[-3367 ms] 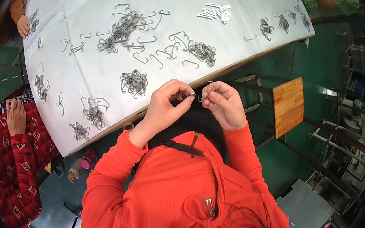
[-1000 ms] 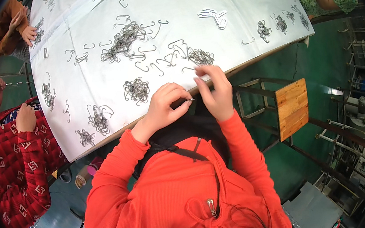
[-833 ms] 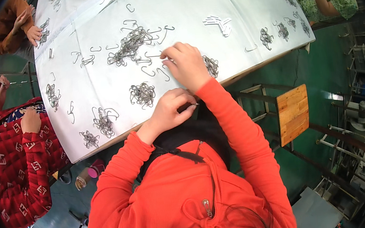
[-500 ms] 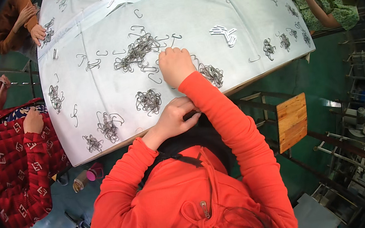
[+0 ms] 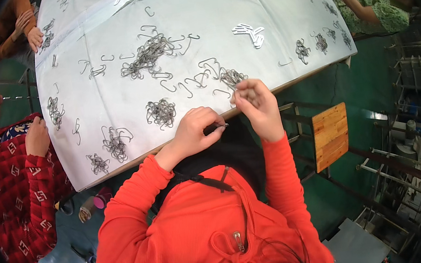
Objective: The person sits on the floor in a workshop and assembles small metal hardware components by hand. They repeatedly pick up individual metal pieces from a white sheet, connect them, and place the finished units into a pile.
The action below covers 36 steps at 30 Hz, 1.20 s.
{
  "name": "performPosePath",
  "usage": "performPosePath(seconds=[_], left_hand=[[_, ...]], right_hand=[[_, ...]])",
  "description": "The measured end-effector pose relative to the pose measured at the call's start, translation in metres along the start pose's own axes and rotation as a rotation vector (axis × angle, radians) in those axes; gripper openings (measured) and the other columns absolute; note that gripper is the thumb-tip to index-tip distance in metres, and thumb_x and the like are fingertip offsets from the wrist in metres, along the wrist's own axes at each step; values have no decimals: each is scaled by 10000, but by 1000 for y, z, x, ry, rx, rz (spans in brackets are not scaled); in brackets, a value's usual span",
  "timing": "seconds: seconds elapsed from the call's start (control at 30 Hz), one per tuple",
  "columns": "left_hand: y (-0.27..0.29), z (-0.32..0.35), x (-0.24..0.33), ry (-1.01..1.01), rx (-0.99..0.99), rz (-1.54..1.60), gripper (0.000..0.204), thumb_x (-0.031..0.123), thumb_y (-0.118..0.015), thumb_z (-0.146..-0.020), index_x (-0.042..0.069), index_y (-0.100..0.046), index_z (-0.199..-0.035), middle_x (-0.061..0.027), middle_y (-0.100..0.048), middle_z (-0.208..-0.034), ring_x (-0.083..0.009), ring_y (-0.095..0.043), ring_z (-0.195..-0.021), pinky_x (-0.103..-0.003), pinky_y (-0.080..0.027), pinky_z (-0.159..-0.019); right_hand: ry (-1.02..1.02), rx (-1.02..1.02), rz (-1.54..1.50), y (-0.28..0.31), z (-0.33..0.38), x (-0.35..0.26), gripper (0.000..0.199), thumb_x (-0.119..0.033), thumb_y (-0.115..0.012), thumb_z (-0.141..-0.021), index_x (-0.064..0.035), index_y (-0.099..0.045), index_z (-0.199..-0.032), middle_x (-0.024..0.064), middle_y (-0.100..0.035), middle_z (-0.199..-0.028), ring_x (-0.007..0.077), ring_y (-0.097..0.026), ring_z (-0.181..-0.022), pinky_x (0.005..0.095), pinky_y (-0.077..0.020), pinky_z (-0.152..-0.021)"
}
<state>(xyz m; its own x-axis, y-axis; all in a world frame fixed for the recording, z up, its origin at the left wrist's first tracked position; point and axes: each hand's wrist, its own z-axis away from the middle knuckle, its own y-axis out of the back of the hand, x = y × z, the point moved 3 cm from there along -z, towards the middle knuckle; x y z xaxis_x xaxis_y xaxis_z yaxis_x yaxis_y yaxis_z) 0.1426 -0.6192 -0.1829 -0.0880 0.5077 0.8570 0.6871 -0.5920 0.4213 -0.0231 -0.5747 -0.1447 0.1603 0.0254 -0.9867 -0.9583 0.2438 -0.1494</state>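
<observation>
My left hand [image 5: 197,129] is at the table's near edge, thumb and fingertips pinched on a small metal piece [image 5: 226,125] that shows only at the tips. Just right of it hovers my right hand [image 5: 259,106], fingers curled and blurred; whether anything is in them cannot be made out. Closest to its fingertips lies a pile of grey wire hooks [image 5: 233,77], with several loose hooks [image 5: 197,80] to its left. Left of my left hand is a small round heap of hooks [image 5: 161,113]. A larger hook pile [image 5: 147,55] spreads farther back.
White paper covers the table [image 5: 129,104]. White plastic strips [image 5: 250,34] lie right of centre, and further hook heaps line both sides. Co-workers sit at left, one in a red patterned sleeve [image 5: 39,198], and one in green [image 5: 383,8] at far right. A wooden stool [image 5: 331,137] stands at right.
My right hand has come back from the middle of the table toward me and right, uncovering loose hooks. My left hand stays at the edge. The whole view has shifted slightly.
</observation>
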Motion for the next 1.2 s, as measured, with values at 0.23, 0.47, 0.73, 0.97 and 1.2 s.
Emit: performPosePath(seconds=[0.23, 0.47, 0.73, 0.97, 1.2], left_hand=[[-5, -7, 19, 96, 3, 81, 94, 69, -702, -755, 63, -626, -810, -40, -605, -723, -204, -582, -678, -323, -446, -670], [-11, -13, 33, 93, -57, 82, 96, 23, -689, -748, 30, -629, -823, -60, -633, -766, -201, -610, -721, -310, -465, -702], [-15, -15, 36, 61, -86, 79, 110, 23, -700, -735, 44, -623, -812, -50, -622, -756, -197, -594, -695, -317, -454, -685], [-5, -39, 30, -33, -366, 115, 131, 46, -715, -719, 69, -654, -833, -49, -637, -800, -225, -614, -752, -337, -474, -697], [3, -151, -25, -55, -154, -372, 113, 123, -660, -832, 61, -694, -920, -103, -653, -908, -280, -632, -856, -369, -507, -758]], right_hand=[[-204, 47, -534, 20, 70, 16, 130, 17, -611, -896, 16, -620, -1025, 102, -651, -959, 139, -618, -833, 260, -511, -752], [-217, 58, -411, 16, 73, 17, 76, -8, -622, -904, -9, -633, -980, -2, -604, -947, 72, -545, -854, 218, -449, -773], [-142, 89, -301, 23, 70, 17, 45, -9, -601, -918, -6, -614, -961, 2, -580, -942, 70, -541, -886, 217, -444, -795], [231, 136, 234, 12, 83, -5, 97, 63, -591, -860, 3, -571, -934, 131, -610, -1025, 231, -627, -959, 311, -508, -826], [251, 207, 154, 11, 94, -2, 97, 88, -572, -874, 13, -560, -934, 130, -587, -1022, 219, -643, -943, 311, -522, -821]])
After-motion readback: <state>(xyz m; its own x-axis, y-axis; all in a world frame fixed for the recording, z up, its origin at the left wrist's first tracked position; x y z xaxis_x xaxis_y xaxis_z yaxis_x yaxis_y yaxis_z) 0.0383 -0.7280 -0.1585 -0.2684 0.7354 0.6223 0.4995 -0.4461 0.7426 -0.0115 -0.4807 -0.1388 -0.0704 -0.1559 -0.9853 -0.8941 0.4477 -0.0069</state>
